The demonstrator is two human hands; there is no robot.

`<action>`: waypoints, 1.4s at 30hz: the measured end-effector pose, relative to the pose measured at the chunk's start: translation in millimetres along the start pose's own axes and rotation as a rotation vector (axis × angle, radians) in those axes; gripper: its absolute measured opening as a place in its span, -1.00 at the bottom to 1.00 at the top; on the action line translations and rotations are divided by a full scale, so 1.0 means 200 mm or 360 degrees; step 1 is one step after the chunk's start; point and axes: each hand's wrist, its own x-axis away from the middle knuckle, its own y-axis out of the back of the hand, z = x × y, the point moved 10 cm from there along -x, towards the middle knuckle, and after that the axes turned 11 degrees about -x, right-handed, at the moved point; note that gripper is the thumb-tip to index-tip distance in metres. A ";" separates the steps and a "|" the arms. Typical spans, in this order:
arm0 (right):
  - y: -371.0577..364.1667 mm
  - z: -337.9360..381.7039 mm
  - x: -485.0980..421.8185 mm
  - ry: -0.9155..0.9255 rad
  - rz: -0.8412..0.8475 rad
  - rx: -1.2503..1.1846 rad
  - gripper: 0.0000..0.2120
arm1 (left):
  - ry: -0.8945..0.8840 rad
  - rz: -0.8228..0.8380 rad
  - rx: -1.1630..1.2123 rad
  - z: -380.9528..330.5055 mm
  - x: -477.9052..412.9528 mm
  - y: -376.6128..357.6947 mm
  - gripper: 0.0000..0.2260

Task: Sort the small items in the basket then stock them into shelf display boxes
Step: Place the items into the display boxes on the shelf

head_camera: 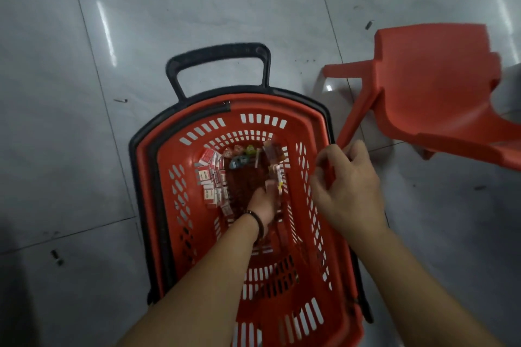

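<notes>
A red plastic basket (310, 127) with a black pull handle (220, 53) stands on the tiled floor. At its bottom lie several small red-and-white boxes (211, 177), a few colourful small items (239, 153) and clear narrow packets (277, 177). My left hand (262, 205), a dark band on its wrist, reaches deep into the basket. Its fingertips are among the narrow packets, and blur hides whether they grip one. My right hand (349, 189) is at the basket's right rim with its fingers curled over the edge.
An orange-red plastic chair (428, 87) lies tipped over on the floor to the right, one leg (355, 118) reaching down to my right hand. Small bits of debris (57, 258) are scattered on the grey tiles.
</notes>
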 end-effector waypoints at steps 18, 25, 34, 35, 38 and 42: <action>1.12 2.22 0.44 -0.0217 0.0213 -0.1247 -0.86 | -0.0869 0.0822 0.0412 -1.18 3.11 1.10 -0.59; 1.41 2.95 0.75 0.0165 0.0392 -0.1535 -0.88 | -0.1070 0.0446 0.0385 -0.98 3.82 1.65 -0.75; 1.17 3.82 1.50 0.0286 0.1055 -0.1979 -0.87 | -0.1344 -0.0170 0.0919 -0.19 4.63 2.26 -0.84; 1.14 3.91 1.61 0.0289 0.1121 -0.2006 -0.86 | -0.1399 -0.0263 0.0944 -0.10 4.74 2.33 -0.86; 1.04 4.19 1.99 0.0466 0.1301 -0.1903 -0.83 | -0.1507 -0.0586 0.1005 0.25 5.03 2.56 -0.74; 0.96 4.54 2.49 0.0985 0.1460 -0.1510 -0.78 | -0.1577 -0.0947 0.1033 0.75 5.35 2.79 -0.78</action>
